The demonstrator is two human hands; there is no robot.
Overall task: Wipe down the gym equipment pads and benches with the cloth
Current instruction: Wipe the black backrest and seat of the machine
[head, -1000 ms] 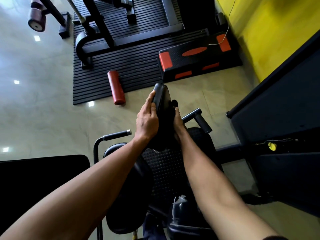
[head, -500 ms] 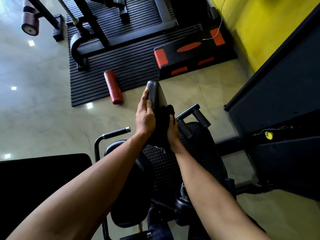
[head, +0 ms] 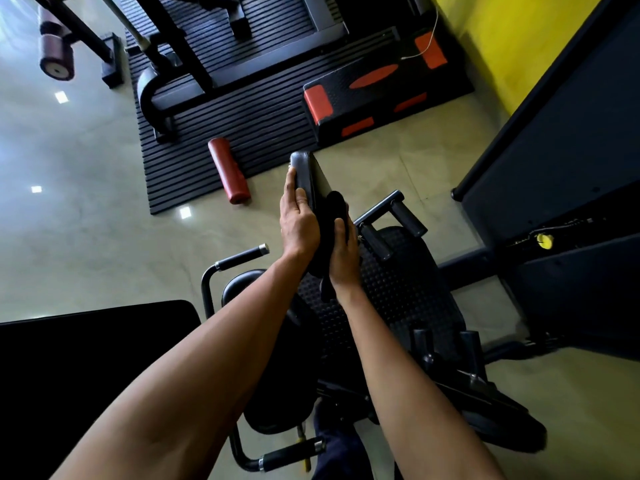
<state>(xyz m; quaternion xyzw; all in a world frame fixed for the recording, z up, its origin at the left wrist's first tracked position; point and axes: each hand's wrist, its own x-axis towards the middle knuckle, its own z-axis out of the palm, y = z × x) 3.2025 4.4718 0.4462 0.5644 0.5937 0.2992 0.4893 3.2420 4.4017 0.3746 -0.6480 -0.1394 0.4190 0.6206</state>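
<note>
A narrow black upright pad (head: 309, 174) of a gym machine stands in front of me. My left hand (head: 298, 221) lies flat against its left side, fingers straight and pointing up. My right hand (head: 343, 252) presses a black cloth (head: 332, 216) against the pad's right face; the thumb curls over the cloth, and a tail of cloth hangs below the hand. Under my arms sit the machine's round black seat (head: 242, 289) and a studded black footplate (head: 398, 296).
Black handles (head: 398, 216) stick out right of the pad, a grip bar (head: 239, 259) to the left. A red roller (head: 230, 174) lies on a ribbed black mat (head: 263, 123) beside an orange-and-black step platform (head: 374, 95). A dark weight-stack housing (head: 571, 161) stands at the right, a black bench (head: 86, 358) at the lower left.
My right hand with the cloth has slid down the pad's right face toward me. The left hand has stayed on the pad's left side.
</note>
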